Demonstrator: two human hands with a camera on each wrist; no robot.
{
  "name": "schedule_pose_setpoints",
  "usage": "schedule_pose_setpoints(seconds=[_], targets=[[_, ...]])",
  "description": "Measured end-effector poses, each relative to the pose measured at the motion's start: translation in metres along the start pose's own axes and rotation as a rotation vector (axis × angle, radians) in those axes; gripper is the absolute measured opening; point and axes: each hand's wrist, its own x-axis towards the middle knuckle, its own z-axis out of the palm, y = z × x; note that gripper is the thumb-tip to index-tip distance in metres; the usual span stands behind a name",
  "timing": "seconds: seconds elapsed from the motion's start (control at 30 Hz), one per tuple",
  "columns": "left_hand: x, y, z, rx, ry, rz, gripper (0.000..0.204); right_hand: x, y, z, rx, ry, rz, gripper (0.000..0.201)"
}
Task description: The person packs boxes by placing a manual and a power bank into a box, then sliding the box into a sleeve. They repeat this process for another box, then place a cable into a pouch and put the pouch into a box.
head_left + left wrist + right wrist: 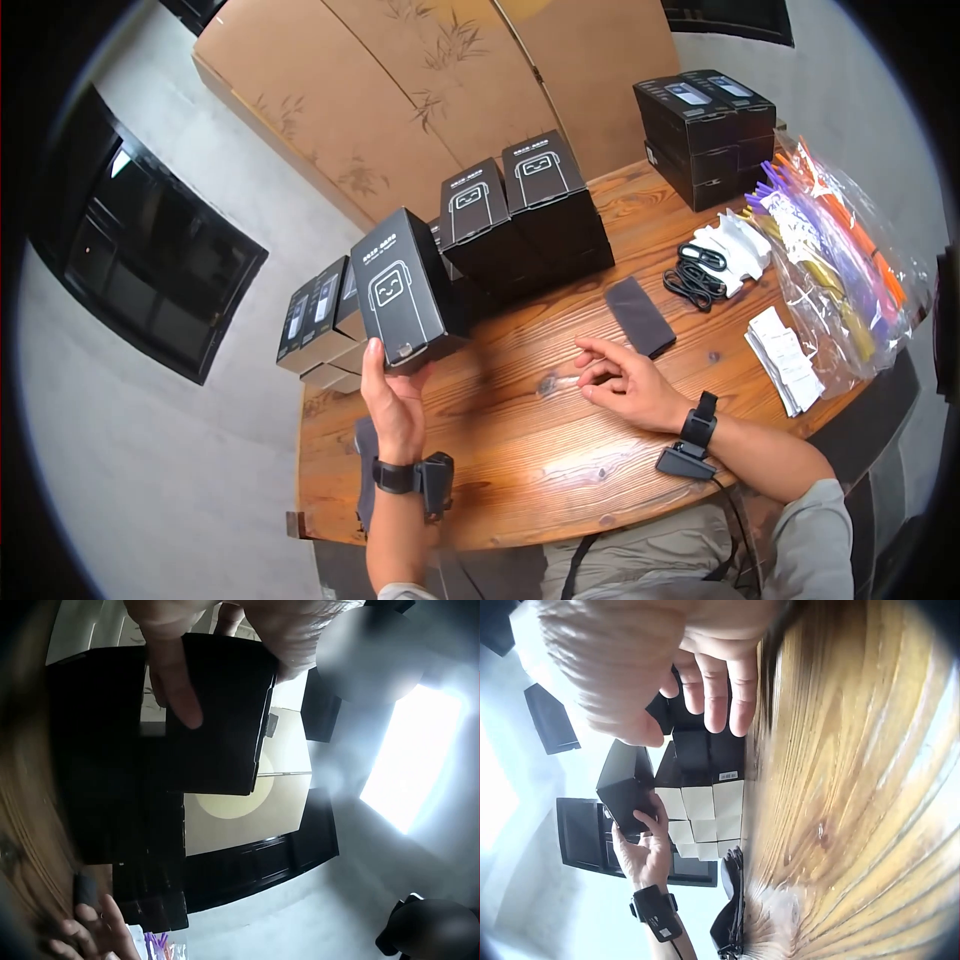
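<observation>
Black box (pixel 406 290) at nine o'clock is held aloft by the left hand (pixel 400 408); nothing is held by the relaxed right hand (pixel 636 390). Stacking seems in hand; controlled lowering near the standing boxes (pixel 552 222) at twelve o'clock is probably called for.

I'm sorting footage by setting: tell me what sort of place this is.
Probably an indoor packing or unpacking spot: stacked black boxes and coiled black cables on a wooden table.
</observation>
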Motion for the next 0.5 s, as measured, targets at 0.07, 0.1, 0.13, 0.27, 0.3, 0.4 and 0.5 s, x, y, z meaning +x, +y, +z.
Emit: schedule_pose_setpoints(seconds=[0.07, 0.1, 0.13, 0.27, 0.3, 0.4, 0.5], targets=[[0.01, -0.001, -0.007, 0.02, 0.006, -0.025, 0.037, 0.0, 0.001, -0.001, -0.024, -0.012, 0.001, 0.061], [0.011, 0.001, -0.004, 0.005, 0.053, -0.025, 0.038, 0.0, 0.001, -0.001, -0.037, -0.017, 0.003, 0.061], [0.013, 0.0, -0.004, 0.009, 0.052, -0.03, 0.038, 0.0, 0.002, -0.001, -0.042, -0.021, 0.006, 0.061], [0.022, -0.001, -0.005, 0.027, 0.081, -0.046, 0.04, -0.001, 0.006, -0.002, -0.069, -0.033, 0.002, 0.06], [0.023, -0.001, -0.004, 0.033, 0.096, -0.048, 0.041, -0.001, 0.007, -0.002, -0.076, -0.035, -0.004, 0.06], [0.025, 0.003, 0.004, 0.025, 0.103, -0.099, 0.044, -0.002, 0.007, -0.002, -0.09, -0.04, -0.001, 0.059], [0.033, -0.003, -0.002, -0.021, 0.08, -0.117, 0.045, -0.001, 0.007, -0.002, -0.121, -0.045, -0.004, 0.056]])
